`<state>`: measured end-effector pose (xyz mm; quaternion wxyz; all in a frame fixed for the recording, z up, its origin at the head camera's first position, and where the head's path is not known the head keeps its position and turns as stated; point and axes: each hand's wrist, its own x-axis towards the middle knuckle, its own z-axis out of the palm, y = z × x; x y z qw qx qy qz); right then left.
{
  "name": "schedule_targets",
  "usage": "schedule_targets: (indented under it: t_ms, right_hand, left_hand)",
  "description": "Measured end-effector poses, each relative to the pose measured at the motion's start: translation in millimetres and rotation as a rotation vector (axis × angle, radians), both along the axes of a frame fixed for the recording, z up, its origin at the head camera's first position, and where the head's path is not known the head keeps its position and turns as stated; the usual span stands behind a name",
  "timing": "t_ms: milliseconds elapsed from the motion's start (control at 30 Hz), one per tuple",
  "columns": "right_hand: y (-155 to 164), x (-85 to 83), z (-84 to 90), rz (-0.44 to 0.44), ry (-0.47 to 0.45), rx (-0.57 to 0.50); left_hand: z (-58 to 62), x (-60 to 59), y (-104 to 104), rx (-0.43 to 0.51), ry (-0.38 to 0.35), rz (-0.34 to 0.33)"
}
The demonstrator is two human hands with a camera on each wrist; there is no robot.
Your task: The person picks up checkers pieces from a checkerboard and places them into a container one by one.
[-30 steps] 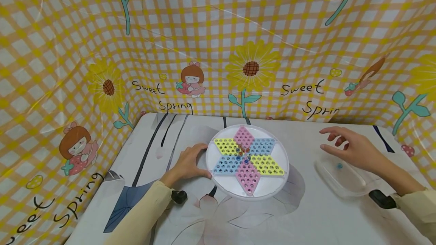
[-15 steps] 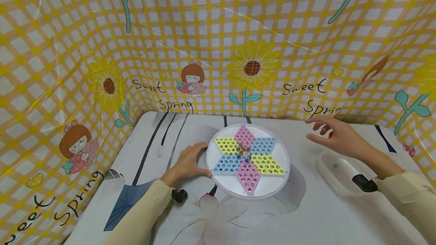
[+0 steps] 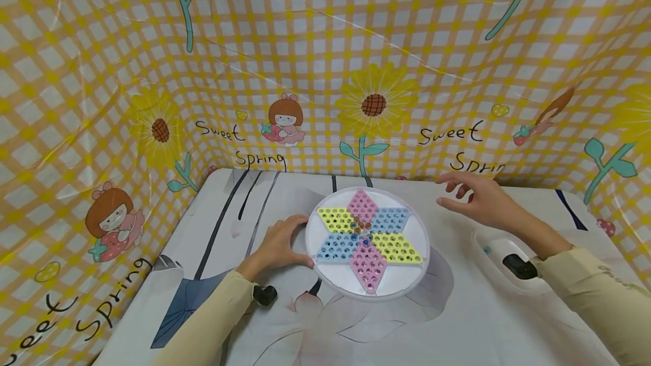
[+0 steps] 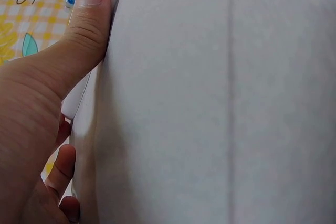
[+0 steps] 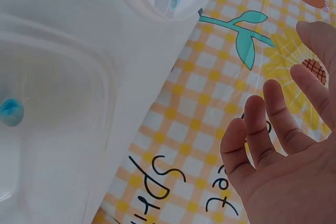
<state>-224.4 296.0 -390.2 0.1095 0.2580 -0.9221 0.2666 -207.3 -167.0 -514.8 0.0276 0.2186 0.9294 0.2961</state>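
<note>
A round white Chinese checkers board [image 3: 333,277] with a pink, yellow and blue star of holes lies on the table. Several glass marbles [image 3: 365,242] sit clustered at its middle. My left hand [image 3: 277,244] holds the board's left edge, the thumb along the rim in the left wrist view. My right hand [image 3: 480,202] hovers right of the board over the table, fingers apart and loosely bent. Nothing shows between those fingers in the right wrist view. Below the right forearm stands a clear plastic container [image 5: 102,77], with one blue marble [image 5: 11,112] in it.
A checked, sunflower-printed cloth [image 3: 305,44] walls in the back and sides of the table. The table cover [image 3: 285,321] is pale, with printed flowers and dark lines. A dark wrist camera [image 3: 520,266] on the right wrist partly hides the container.
My right hand has moved left and slightly up, away from the container toward the board. The left hand keeps its place at the board's edge.
</note>
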Motion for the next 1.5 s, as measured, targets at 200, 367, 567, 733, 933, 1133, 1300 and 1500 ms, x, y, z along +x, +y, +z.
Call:
schedule_targets:
  t_ms: [200, 367, 567, 733, 933, 1133, 1300, 1500]
  right_hand:
    - [-7.2, -4.8, -1.4, 0.058, 0.033, -0.012]
    - [-13.5, -7.7, -1.5, 0.064, 0.042, 0.0]
    - [-23.2, -9.5, 1.4, 0.051, 0.036, 0.018]
    - [-34.1, -13.0, 1.0, 0.061, -0.057, 0.013]
    - [-48.3, -20.6, -7.7, 0.065, -0.172, 0.023]
    - [-65.2, -24.7, -15.4, 0.079, -0.233, -0.002]
    - [-78.9, -26.2, -21.5, 0.115, -0.244, -0.021]
    - [-90.6, -29.4, -28.8, 0.13, -0.238, -0.031]
  left_hand:
    - [-1.5, -0.8, -0.2, -0.001, 0.015, -0.001]
    - [-1.7, -1.6, -0.1, -0.002, 0.014, -0.002]
    - [0.1, 0.2, -0.8, -0.007, -0.001, 0.002]
    - [-1.3, 0.9, -1.7, -0.006, 0.001, 0.002]
    - [-0.6, 1.6, -0.7, -0.003, 0.008, -0.003]
    - [1.7, 1.7, 0.1, 0.006, 0.004, -0.003]
    - [1.5, 0.5, -0.2, -0.003, 0.012, 0.0]
    - [-0.9, -1.7, -0.5, -0.015, 0.003, -0.003]
